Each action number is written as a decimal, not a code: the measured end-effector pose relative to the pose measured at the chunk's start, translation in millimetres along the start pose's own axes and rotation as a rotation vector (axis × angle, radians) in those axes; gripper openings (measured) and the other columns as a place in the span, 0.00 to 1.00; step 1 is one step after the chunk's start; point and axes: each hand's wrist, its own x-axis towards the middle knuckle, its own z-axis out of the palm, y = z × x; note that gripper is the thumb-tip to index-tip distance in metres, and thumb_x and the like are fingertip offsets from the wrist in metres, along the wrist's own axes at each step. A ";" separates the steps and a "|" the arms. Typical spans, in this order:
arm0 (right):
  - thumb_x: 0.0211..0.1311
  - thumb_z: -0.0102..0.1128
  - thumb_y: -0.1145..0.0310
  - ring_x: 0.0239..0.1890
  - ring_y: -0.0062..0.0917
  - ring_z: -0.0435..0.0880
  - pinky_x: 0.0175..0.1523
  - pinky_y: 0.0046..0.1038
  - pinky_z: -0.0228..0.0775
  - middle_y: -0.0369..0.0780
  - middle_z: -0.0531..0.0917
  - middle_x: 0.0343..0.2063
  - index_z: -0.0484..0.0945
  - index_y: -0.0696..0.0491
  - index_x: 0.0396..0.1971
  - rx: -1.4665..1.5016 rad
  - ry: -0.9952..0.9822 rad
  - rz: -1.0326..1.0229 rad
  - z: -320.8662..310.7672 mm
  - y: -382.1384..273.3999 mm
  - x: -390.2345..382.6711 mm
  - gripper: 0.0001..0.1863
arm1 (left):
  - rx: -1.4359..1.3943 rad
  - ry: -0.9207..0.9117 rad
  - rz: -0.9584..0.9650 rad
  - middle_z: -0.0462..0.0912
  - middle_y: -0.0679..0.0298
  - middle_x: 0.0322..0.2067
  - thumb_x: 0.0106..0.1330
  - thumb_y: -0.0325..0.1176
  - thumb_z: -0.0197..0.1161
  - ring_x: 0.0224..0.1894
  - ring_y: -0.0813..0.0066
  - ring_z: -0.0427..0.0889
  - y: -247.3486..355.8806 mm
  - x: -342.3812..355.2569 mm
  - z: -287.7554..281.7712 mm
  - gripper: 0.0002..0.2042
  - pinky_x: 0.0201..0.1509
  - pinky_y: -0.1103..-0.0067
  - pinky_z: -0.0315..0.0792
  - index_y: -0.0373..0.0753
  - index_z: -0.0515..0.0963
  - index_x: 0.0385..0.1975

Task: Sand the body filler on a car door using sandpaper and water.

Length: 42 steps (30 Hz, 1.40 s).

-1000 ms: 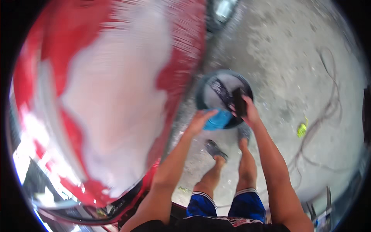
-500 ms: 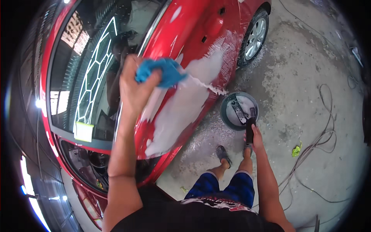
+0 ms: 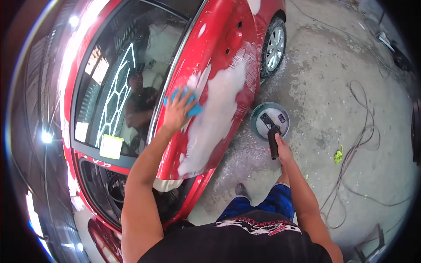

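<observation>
My left hand (image 3: 176, 113) presses a crumpled blue cloth (image 3: 194, 108) against the red car door (image 3: 215, 39), its fingers spread over it. Pale grey filler patches (image 3: 210, 118) cover much of the door beside the cloth. The surface looks wet. My right hand (image 3: 283, 150) grips a black hand sanding block (image 3: 273, 142) by its thick handle. Its flat bar-like end reaches over a round, dark green bucket (image 3: 255, 132) of cloudy water. A small dark rectangular piece (image 3: 281, 118) also shows inside the bucket; how it lies in the water I cannot tell.
The car's rear wheel (image 3: 274, 46) stands beyond the bucket. A loose cable (image 3: 360, 136) lies in loops on the concrete floor at right, near a crumpled yellow-green scrap (image 3: 338, 155). A yellow-edged paper (image 3: 111, 146) is on the car's glass.
My left hand has come down onto the door with the cloth, which was lifted and blurred before. My right hand and the sanding block have shifted slightly left and up.
</observation>
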 end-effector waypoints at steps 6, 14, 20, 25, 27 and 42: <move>0.78 0.62 0.51 0.39 0.28 0.87 0.38 0.36 0.84 0.39 0.81 0.42 0.68 0.50 0.69 0.176 -0.174 -0.122 88.0 8.3 -51.3 0.29 | -0.145 -0.015 0.012 0.64 0.64 0.77 0.53 0.47 0.81 0.80 0.48 0.57 4.6 -187.2 5.4 0.35 0.78 0.42 0.52 0.56 0.80 0.65; 0.77 0.63 0.52 0.36 0.26 0.88 0.38 0.35 0.83 0.35 0.83 0.40 0.68 0.49 0.69 0.346 -0.239 -0.131 185.6 91.8 -120.8 0.29 | -0.122 0.210 0.077 0.76 0.57 0.64 0.59 0.48 0.78 0.72 0.48 0.67 -13.3 -228.4 38.5 0.21 0.72 0.45 0.59 0.51 0.83 0.51; 0.79 0.61 0.51 0.48 0.17 0.81 0.53 0.24 0.75 0.34 0.84 0.46 0.74 0.55 0.68 0.263 -0.030 -0.242 237.4 116.3 -125.2 0.29 | -0.010 0.239 0.079 0.78 0.57 0.54 0.59 0.44 0.77 0.60 0.52 0.75 -39.2 -38.7 10.4 0.23 0.65 0.49 0.65 0.45 0.82 0.52; 0.77 0.64 0.51 0.45 0.19 0.81 0.51 0.25 0.75 0.38 0.84 0.44 0.69 0.52 0.73 0.264 -0.116 -0.310 303.6 53.5 -91.9 0.33 | 0.031 0.399 0.080 0.75 0.56 0.66 0.70 0.48 0.69 0.69 0.49 0.72 -78.6 60.0 -18.9 0.19 0.72 0.47 0.61 0.51 0.84 0.58; 0.76 0.65 0.52 0.42 0.19 0.81 0.49 0.25 0.75 0.38 0.84 0.43 0.69 0.52 0.73 0.226 -0.033 -0.424 319.5 12.7 -67.5 0.34 | 0.097 0.480 0.052 0.72 0.54 0.70 0.71 0.49 0.67 0.74 0.47 0.67 -86.0 67.1 -30.5 0.23 0.77 0.45 0.55 0.54 0.81 0.64; 0.74 0.66 0.51 0.45 0.27 0.84 0.53 0.29 0.76 0.44 0.86 0.47 0.76 0.57 0.68 0.122 0.350 -0.771 394.0 -72.0 12.3 0.32 | 0.008 0.330 0.112 0.63 0.57 0.75 0.65 0.37 0.71 0.81 0.49 0.53 -82.6 65.9 -16.7 0.29 0.84 0.44 0.39 0.50 0.75 0.68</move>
